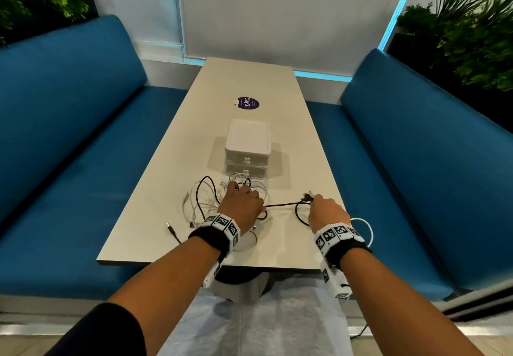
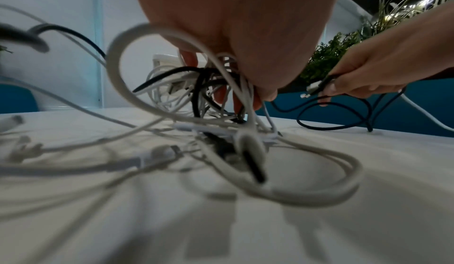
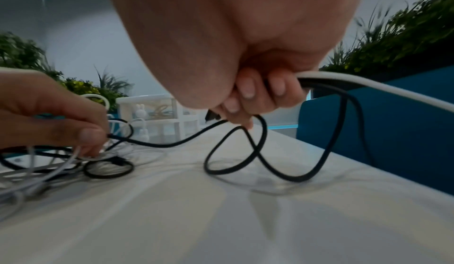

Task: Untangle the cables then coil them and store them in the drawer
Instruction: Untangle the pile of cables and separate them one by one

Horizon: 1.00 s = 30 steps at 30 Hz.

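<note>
We are at the untangling step. Our right hand has its fingers curled round the plug end of the black cable, beside the desk's right edge. Our left hand pins the tangle just before the drawers, fingers clamped on white strands. To do this well, we should hold the knot down and draw the black cable out slowly and low, easing loops open instead of yanking, which would likely tighten it.
</note>
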{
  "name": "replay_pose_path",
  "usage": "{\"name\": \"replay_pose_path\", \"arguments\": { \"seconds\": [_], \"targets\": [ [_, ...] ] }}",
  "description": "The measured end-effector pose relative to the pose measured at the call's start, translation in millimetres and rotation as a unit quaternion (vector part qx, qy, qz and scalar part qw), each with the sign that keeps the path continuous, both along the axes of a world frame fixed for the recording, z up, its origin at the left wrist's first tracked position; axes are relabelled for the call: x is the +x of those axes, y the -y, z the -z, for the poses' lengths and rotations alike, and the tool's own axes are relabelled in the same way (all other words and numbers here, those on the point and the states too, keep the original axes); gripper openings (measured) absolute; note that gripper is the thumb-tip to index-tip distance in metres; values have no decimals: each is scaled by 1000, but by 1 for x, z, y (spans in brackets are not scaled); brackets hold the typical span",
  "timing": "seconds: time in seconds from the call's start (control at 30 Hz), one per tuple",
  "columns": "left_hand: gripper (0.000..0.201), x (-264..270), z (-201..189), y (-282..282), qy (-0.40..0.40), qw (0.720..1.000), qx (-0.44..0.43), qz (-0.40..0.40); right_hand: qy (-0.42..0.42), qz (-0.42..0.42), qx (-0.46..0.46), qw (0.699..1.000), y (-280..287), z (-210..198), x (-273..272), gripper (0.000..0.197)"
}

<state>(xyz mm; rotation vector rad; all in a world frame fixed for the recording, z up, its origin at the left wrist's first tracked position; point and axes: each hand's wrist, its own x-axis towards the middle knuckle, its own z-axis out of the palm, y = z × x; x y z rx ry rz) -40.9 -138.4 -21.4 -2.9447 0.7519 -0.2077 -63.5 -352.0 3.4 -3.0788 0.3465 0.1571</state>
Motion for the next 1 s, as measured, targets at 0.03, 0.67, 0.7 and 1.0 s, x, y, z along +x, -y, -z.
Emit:
{"name": "replay_pose_path", "arguments": {
  "seconds": [0.03,0.67,0.7,1.0],
  "targets": [
    [31,-1,0,1,-1,1000,-3,-3,16,-1,13,1000,-6,1,-1,24],
    [36,-7,3,6,-72,990,-118,-4,18,-130,339,932,-50,26,-4,27],
    [34,-6,2,6,-82,989,-119,-7,9,-131,323,937,-49,26,-3,26],
    [23,-9,2,6,-11,999,-47,12,-32,-176,98,979,-27,14,5,30]
  ]
}}
